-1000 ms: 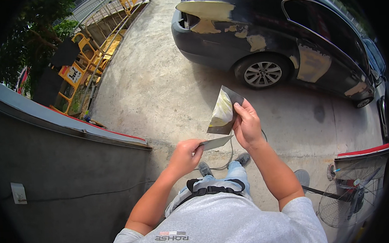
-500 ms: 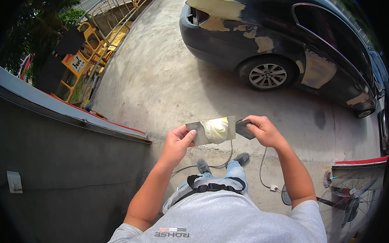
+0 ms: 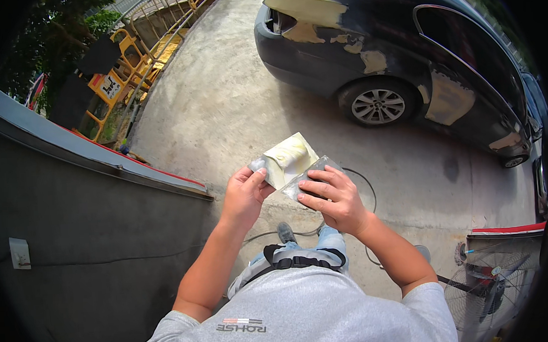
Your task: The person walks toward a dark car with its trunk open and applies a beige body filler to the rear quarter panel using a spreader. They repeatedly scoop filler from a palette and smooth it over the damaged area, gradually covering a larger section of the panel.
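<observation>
My left hand [image 3: 243, 197] grips one end of a flat grey putty spreader [image 3: 261, 168], thumb on top. A thick smear of creamy, pale yellow body filler [image 3: 288, 150] covers much of its face. In my right hand [image 3: 340, 198] is a second grey spreader [image 3: 324, 163], with several fingers laid flat over its face. Its edge meets the filler-covered spreader along the right side. Both tools are tilted and held in front of me at waist height. The thumb of my right hand is hidden.
A dark car [image 3: 367, 48] with beige filler patches stands ahead to the right. A low grey wall [image 3: 103, 229] runs along my left. Yellow barriers [image 3: 111, 86] line the far left. A cable [image 3: 371, 187] lies on the concrete, and a fan [image 3: 494, 283] stands at lower right.
The right spreader has come left and now meets the left one. The left spreader has turned, its far end rising. The filler went from a rounded lump to a wider, flatter smear.
</observation>
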`<action>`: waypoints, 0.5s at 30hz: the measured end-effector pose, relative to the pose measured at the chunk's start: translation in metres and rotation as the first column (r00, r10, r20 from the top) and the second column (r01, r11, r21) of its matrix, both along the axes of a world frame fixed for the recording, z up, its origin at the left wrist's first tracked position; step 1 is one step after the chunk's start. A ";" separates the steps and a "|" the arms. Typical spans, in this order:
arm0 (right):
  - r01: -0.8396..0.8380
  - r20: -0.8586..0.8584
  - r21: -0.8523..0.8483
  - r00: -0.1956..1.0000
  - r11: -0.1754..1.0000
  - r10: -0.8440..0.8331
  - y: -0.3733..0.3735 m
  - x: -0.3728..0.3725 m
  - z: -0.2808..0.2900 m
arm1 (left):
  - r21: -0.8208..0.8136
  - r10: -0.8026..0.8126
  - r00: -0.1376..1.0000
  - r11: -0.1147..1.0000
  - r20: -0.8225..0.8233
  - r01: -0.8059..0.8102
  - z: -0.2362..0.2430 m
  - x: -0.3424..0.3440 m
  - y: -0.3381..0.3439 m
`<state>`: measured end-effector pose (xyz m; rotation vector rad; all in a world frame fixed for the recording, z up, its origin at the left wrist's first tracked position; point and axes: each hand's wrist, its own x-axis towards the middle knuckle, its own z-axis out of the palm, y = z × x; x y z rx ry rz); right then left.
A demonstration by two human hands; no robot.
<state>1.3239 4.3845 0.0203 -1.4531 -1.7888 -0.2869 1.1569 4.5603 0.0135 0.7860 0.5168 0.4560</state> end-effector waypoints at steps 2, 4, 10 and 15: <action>0.080 -0.023 -0.007 0.997 0.997 -0.080 0.003 0.003 -0.001 | 0.015 0.015 0.999 1.000 -0.030 -0.014 0.000 0.000 -0.001; 0.130 -0.020 0.021 0.991 0.991 -0.129 0.005 0.004 -0.002 | 0.022 0.000 0.999 1.000 -0.033 0.001 0.000 0.000 -0.003; 0.082 0.012 -0.025 0.997 0.996 -0.081 0.002 -0.010 -0.012 | -0.007 0.000 1.000 1.000 0.010 0.000 -0.004 0.000 -0.001; 0.029 -0.311 -0.041 0.950 0.999 -0.040 -0.001 -0.003 -0.019 | 0.071 0.086 0.995 0.994 0.043 -0.088 -0.007 -0.003 0.007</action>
